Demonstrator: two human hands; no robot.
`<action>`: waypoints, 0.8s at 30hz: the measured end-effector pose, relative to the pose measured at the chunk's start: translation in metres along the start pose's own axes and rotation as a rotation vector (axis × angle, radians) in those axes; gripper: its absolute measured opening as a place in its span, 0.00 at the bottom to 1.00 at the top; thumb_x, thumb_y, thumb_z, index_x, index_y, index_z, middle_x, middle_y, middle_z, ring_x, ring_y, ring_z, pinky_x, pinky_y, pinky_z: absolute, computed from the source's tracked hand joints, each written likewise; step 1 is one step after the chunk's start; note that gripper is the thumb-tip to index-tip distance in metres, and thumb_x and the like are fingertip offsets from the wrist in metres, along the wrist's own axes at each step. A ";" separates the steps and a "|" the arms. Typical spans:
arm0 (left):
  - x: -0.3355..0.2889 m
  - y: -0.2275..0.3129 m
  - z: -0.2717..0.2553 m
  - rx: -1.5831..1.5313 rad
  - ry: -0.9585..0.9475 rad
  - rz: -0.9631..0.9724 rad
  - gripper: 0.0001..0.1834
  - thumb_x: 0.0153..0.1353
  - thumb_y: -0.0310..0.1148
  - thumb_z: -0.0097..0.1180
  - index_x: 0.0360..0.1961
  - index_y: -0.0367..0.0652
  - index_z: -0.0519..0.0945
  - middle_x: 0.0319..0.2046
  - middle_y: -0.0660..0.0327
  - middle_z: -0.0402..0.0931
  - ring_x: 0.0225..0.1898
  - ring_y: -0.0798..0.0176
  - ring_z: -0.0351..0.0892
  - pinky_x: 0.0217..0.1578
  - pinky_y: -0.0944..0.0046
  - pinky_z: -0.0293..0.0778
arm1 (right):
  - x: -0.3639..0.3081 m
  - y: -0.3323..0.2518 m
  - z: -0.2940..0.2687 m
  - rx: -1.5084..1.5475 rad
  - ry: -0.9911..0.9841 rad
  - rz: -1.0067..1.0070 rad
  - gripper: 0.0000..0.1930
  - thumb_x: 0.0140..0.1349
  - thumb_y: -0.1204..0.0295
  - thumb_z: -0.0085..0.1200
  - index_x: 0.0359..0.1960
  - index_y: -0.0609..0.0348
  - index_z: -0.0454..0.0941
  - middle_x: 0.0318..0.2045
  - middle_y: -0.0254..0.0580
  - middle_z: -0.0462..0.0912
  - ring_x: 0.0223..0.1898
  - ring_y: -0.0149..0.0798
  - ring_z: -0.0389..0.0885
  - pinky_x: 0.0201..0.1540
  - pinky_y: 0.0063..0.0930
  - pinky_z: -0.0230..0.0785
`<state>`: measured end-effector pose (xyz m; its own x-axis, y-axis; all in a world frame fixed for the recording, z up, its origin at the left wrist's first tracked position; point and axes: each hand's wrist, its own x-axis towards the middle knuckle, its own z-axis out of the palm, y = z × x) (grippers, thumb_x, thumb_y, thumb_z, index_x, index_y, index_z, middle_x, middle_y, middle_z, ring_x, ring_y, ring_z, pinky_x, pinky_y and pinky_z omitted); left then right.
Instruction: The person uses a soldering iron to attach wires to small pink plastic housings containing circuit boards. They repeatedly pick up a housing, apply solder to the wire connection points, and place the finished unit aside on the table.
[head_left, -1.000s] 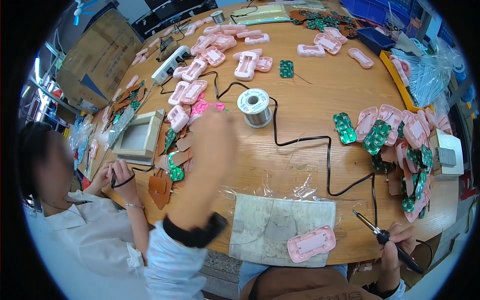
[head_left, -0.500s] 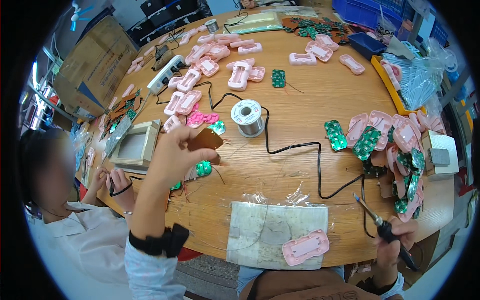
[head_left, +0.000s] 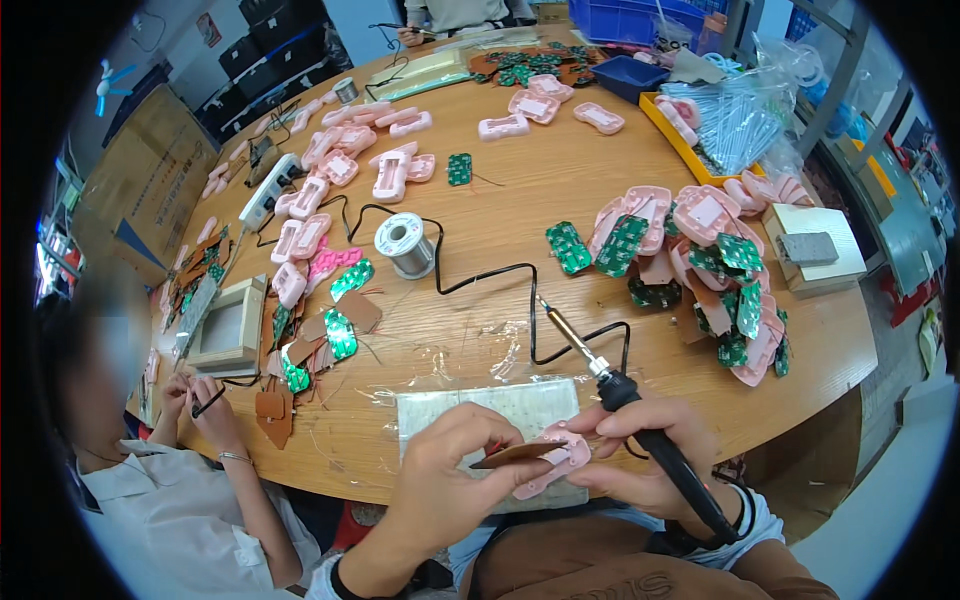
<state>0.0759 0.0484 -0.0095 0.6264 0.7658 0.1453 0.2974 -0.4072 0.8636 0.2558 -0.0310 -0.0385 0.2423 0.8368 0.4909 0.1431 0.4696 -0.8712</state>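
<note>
While the left hand (head_left: 450, 465) pinches a thin brown board (head_left: 518, 456) between thumb and fingers, the right hand (head_left: 655, 440) wraps around a black-handled soldering iron (head_left: 615, 385), its tip pointing far and left over the table (head_left: 500, 215). Between the two hands, a pink plastic shell (head_left: 552, 480) sits tilted above the near part of a whitish mat (head_left: 490, 398), with the right fingertips closed at its right edge and the brown board overlapping it from the left. Whether the shell rests on the mat is hard to tell.

Farther off stands a solder spool (head_left: 406, 250), and a black cord (head_left: 490, 273) bends across the wood beside it. To the right lies a heap of pink shells and green circuit boards (head_left: 622, 245), next to a grey block (head_left: 807, 249) on a pale box (head_left: 830, 275). On the left, near a wooden frame (head_left: 245, 350), more green boards (head_left: 341, 335) mix with brown pieces (head_left: 358, 312), and a co-worker's hand (head_left: 215, 420) holds a slim dark tool.
</note>
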 end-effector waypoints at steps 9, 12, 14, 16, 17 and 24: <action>-0.015 0.006 0.015 -0.609 -0.049 -0.302 0.11 0.51 0.23 0.65 0.37 0.35 0.80 0.32 0.60 0.80 0.35 0.69 0.78 0.35 0.68 0.74 | -0.006 -0.011 -0.015 -0.141 -0.063 -0.065 0.19 0.47 0.84 0.64 0.37 0.55 0.68 0.24 0.45 0.79 0.21 0.27 0.73 0.23 0.20 0.62; -0.017 0.005 0.012 -0.950 0.047 -0.403 0.10 0.55 0.20 0.60 0.39 0.30 0.78 0.34 0.54 0.80 0.38 0.66 0.79 0.41 0.68 0.76 | -0.013 -0.011 -0.009 -0.070 0.077 0.009 0.14 0.44 0.81 0.68 0.32 0.55 0.77 0.22 0.37 0.78 0.20 0.31 0.71 0.22 0.23 0.60; -0.017 0.004 0.014 -0.928 0.099 -0.376 0.09 0.56 0.20 0.59 0.39 0.30 0.78 0.35 0.54 0.80 0.38 0.65 0.80 0.41 0.69 0.76 | -0.016 -0.010 -0.006 0.018 0.123 0.049 0.14 0.43 0.81 0.68 0.30 0.55 0.77 0.20 0.35 0.76 0.20 0.31 0.71 0.21 0.23 0.59; -0.016 0.004 0.016 -0.902 0.150 -0.337 0.09 0.57 0.20 0.58 0.40 0.30 0.78 0.35 0.54 0.80 0.38 0.64 0.81 0.40 0.69 0.76 | -0.020 -0.010 -0.007 0.023 0.089 0.106 0.13 0.44 0.80 0.68 0.30 0.54 0.77 0.18 0.35 0.75 0.19 0.32 0.71 0.21 0.23 0.59; -0.016 0.004 0.017 -0.882 0.177 -0.323 0.09 0.57 0.20 0.58 0.40 0.29 0.78 0.34 0.53 0.81 0.38 0.64 0.81 0.40 0.69 0.76 | -0.022 -0.010 -0.008 0.055 0.070 0.164 0.13 0.44 0.80 0.68 0.30 0.54 0.77 0.18 0.35 0.75 0.19 0.32 0.71 0.20 0.23 0.59; -0.017 0.014 0.024 -0.673 0.200 -0.367 0.10 0.58 0.25 0.59 0.41 0.30 0.80 0.34 0.55 0.81 0.37 0.66 0.81 0.38 0.69 0.76 | -0.038 -0.002 -0.006 -0.057 0.020 0.078 0.14 0.44 0.80 0.68 0.33 0.55 0.78 0.16 0.34 0.73 0.16 0.30 0.69 0.18 0.22 0.57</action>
<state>0.0868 0.0172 -0.0115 0.4122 0.8938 -0.1765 -0.0798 0.2284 0.9703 0.2519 -0.0651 -0.0554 0.2744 0.8642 0.4218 0.1772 0.3857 -0.9054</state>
